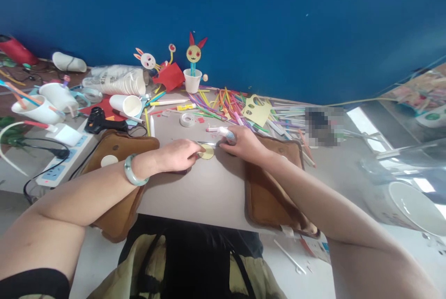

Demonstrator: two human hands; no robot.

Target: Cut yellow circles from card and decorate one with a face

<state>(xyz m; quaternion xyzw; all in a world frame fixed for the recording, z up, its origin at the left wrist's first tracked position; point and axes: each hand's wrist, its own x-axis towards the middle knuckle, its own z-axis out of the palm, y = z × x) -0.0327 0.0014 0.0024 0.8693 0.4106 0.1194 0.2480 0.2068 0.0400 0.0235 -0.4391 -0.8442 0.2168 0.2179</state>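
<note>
yellow disc: small, pale and thin, at the middle of the frame, on or just over the grey table; i cannot tell if it is slightly lifted.
left hand: bent fingers at the disc's left edge; pinching or only pressing, i cannot tell.
right hand: fingers curled around a white-and-blue tube, right of the disc; its contents are too blurred to tell.
slim grey tool: between the hands, along the disc's upper edge; blade or pen, i cannot tell.
slip risk: the disc could slide or turn, likely from a light hold at one edge.
finger risk: if the tool is sharp, a slip could nick the left fingertips, which are close by.
cord risk: the left forearm could snag cables by the power strip, left of frame.
disc direction: round, so no clear long axis; it points no particular way.
tool and tube direction: the tool runs nearly left to right; the tube slants, white end toward the upper left.
</note>
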